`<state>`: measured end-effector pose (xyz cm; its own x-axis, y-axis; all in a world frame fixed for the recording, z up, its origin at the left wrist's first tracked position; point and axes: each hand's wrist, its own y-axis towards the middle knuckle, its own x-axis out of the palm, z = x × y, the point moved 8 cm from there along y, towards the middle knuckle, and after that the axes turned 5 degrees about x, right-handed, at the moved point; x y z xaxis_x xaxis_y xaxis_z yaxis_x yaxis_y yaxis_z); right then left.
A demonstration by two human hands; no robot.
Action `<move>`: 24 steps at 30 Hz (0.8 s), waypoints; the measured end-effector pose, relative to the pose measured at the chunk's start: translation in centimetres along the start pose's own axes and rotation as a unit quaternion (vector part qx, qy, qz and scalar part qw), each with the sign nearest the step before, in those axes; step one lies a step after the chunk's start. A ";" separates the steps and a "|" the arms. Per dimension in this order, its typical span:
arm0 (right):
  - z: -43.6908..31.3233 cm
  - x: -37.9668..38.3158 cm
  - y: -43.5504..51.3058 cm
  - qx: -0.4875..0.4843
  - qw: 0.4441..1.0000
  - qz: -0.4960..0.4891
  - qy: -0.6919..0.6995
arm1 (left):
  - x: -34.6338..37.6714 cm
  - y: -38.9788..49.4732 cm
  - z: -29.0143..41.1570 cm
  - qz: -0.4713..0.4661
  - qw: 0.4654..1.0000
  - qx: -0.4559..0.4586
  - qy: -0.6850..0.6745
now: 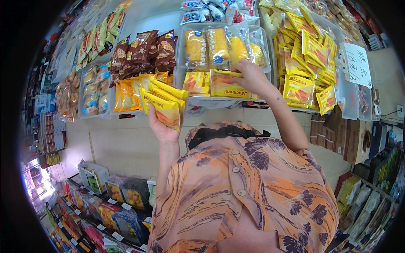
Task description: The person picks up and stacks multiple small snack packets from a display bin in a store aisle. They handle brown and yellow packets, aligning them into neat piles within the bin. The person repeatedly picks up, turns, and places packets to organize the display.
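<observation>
Several yellow snack packets [162,106], printed Macimimi, stand fanned in my left hand [163,128], its thumb across the front one. My right hand [251,77] reaches into a clear plastic bin [267,60], its fingers on the top edge of another yellow packet [229,87] at the bin's front; whether it grips the packet cannot be told. A similar packet [196,83] lies to the left of that one. Behind them in the bin are bread loaves in clear wrappers [195,47], and a yellow packaged bread [239,47] sits just beyond my right fingers.
Brown waffle packets [142,52] and orange packets [126,95] fill the bin to the left. More yellow packets [299,88] are heaped to the right, beside a handwritten sign [356,64]. Cardboard boxes [348,136] stand on the floor at right; shelved goods [117,205] lie at lower left.
</observation>
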<state>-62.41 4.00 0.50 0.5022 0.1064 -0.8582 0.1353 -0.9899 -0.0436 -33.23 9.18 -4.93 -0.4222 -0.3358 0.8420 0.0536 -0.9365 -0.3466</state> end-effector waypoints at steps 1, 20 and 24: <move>1.0 -0.4 0.1 0.034 0.998 0.002 0.049 | 0.0 0.0 0.0 0.004 1.000 0.002 0.005; 2.3 -2.1 -0.9 -0.033 0.989 0.009 -0.143 | 0.2 0.5 -1.2 -0.015 0.998 -0.048 -0.027; -0.7 0.0 -1.2 -0.114 0.980 0.024 -0.160 | -0.4 0.4 -1.1 0.002 0.999 -0.040 -0.024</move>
<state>-62.03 5.24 0.91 0.2245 -0.0117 -0.9744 0.3230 -0.9425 0.0857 -34.07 9.07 -5.83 -0.3787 -0.3456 0.8586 -0.0182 -0.9247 -0.3802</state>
